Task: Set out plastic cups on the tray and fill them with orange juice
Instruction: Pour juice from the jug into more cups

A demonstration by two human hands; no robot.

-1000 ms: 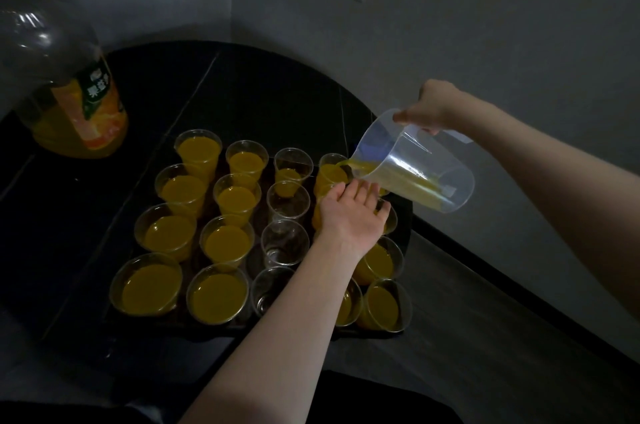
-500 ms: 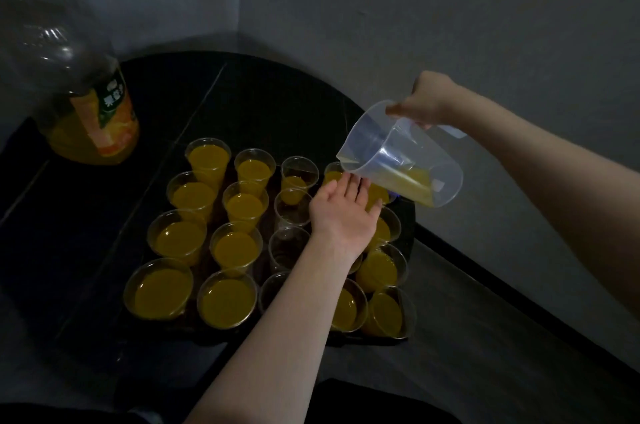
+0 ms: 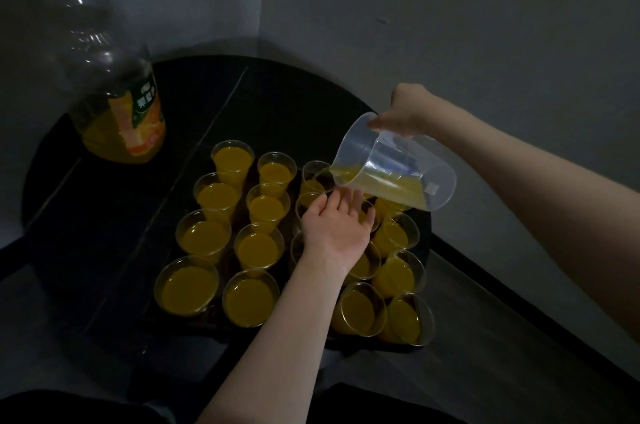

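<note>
Many plastic cups (image 3: 258,247) are standing packed in rows on the dark tray (image 3: 157,314), which is sitting on the round black desk (image 3: 277,101); most are holding orange juice (the third column looks mostly unfilled). I am seeing a big juice bottle (image 3: 114,91) standing at the desk's far left. My right hand (image 3: 403,114) is gripping the clear pitcher (image 3: 391,171) by its handle, tilting it so its spout is over a back-row cup (image 3: 315,176). My left hand (image 3: 337,228) is resting over the cups, fingers (image 3: 349,200) relaxed and extended, gripping nothing.
</note>
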